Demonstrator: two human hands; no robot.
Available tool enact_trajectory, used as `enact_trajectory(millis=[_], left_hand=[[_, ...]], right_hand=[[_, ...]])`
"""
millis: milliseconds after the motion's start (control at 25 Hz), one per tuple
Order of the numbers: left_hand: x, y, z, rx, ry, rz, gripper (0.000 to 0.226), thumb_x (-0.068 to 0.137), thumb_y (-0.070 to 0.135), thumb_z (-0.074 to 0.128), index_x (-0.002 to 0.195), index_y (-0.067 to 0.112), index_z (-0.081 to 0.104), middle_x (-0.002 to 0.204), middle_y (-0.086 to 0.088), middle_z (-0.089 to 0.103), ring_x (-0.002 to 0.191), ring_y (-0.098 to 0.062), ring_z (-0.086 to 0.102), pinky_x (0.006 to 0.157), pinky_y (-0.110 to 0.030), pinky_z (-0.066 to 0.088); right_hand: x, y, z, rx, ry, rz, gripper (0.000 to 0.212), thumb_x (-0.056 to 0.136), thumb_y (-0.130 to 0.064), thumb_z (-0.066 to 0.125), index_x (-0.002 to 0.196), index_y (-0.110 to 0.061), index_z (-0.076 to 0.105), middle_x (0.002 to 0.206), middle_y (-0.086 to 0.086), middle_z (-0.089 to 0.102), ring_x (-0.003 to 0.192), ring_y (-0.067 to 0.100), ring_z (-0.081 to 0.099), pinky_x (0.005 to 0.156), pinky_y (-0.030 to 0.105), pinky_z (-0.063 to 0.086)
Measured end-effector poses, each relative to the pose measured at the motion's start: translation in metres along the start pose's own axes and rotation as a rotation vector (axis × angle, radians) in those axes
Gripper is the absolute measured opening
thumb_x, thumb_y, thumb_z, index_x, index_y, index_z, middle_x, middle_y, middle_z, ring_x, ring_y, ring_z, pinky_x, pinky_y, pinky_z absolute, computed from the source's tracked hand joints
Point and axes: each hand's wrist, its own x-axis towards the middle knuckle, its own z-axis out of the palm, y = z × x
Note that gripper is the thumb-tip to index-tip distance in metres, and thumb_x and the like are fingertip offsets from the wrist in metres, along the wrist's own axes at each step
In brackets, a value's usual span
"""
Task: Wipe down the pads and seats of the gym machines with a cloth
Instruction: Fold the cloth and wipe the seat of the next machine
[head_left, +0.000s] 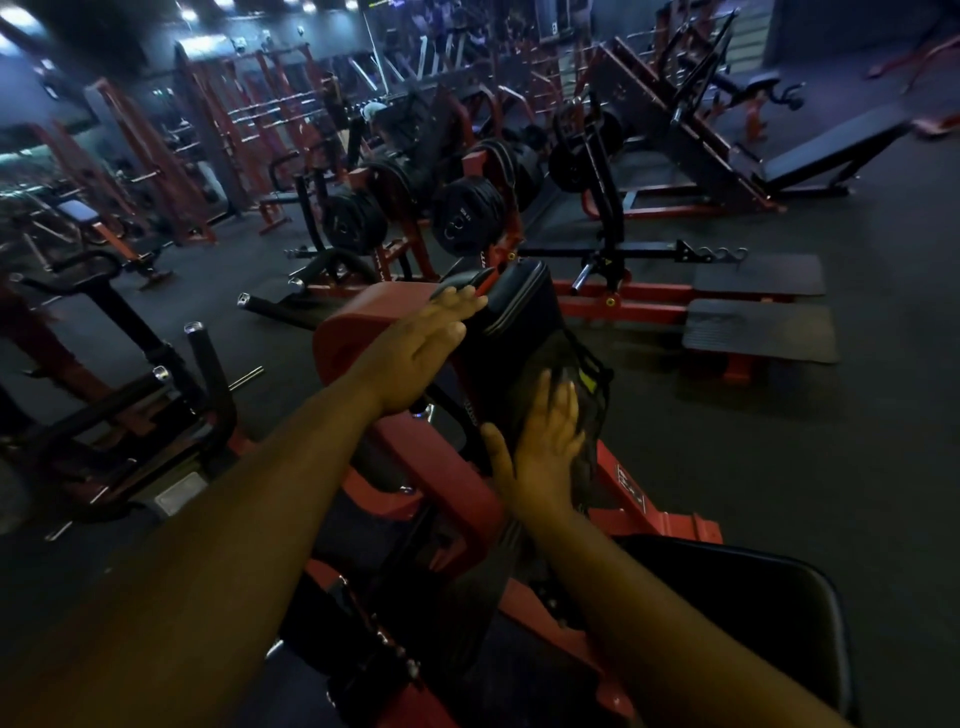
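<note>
A black upright chest pad (524, 317) stands on a red machine frame (358, 322) in the middle of the view. My left hand (421, 348) lies flat with straight fingers against the pad's left edge near its top. My right hand (540, 447) presses a dark cloth (582, 395), which has a small yellow tag, against the pad's lower face; its fingers are spread and straight. A black seat (753, 613) of the same machine shows at the lower right, below my right forearm.
Black handles and bars (171, 379) stick up at the left. Racks of black weight plates (462, 213) on red frames stand behind the pad. Two black foot platforms (758, 327) lie on the dark floor to the right. A leg press and benches fill the back.
</note>
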Motion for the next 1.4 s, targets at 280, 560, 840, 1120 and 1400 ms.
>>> enact_trajectory(millis=[280,560,840,1120,1400], left_hand=[[-0.003,0.002,0.000,-0.232,0.020,-0.104,0.068,0.098,0.051,0.033,0.159,0.023,0.028,0.166,0.005,0.026,0.151,-0.003,0.021,0.127,-0.036,0.018],[0.001,0.011,0.021,0.361,-0.027,-0.074,0.074,0.101,0.055,0.043,0.162,0.026,0.010,0.170,0.001,-0.004,0.155,-0.014,-0.008,0.122,-0.036,0.000],[0.000,0.007,0.035,0.487,0.040,-0.061,0.079,0.100,0.058,0.044,0.161,0.026,0.005,0.170,-0.002,-0.008,0.155,-0.018,-0.012,0.125,-0.043,0.000],[-0.039,0.011,0.047,0.478,0.032,-0.135,0.088,0.100,0.058,0.043,0.159,0.028,-0.014,0.169,-0.003,-0.014,0.156,-0.021,-0.009,0.125,-0.047,0.000],[-0.171,0.015,0.082,0.503,-0.151,-0.305,0.089,0.096,0.065,0.044,0.162,0.024,0.000,0.170,-0.007,0.001,0.156,-0.025,0.010,0.124,-0.047,0.017]], right_hand=[[0.096,-0.070,-0.039,-0.080,0.046,-0.195,0.056,0.096,-0.066,0.034,0.147,-0.043,0.040,0.165,-0.003,0.021,0.153,0.029,0.008,0.112,0.068,0.017],[0.138,0.000,-0.045,0.381,-0.042,0.132,0.056,0.094,-0.077,0.033,0.142,-0.050,0.044,0.144,-0.002,0.050,0.134,0.021,0.048,0.111,0.054,0.040],[0.043,0.065,-0.012,0.284,-0.003,0.574,0.063,0.100,-0.068,0.024,0.158,-0.045,0.018,0.167,0.008,0.017,0.152,0.038,0.016,0.122,0.056,0.012],[-0.021,0.025,-0.024,0.242,0.025,0.540,0.052,0.105,-0.047,0.040,0.153,-0.028,0.039,0.152,0.015,0.035,0.138,0.041,0.038,0.113,0.054,0.036],[-0.095,-0.005,-0.054,-0.131,-0.206,0.169,0.035,0.103,-0.033,0.052,0.136,-0.021,0.052,0.131,0.011,0.052,0.119,0.034,0.054,0.096,0.054,0.049]])
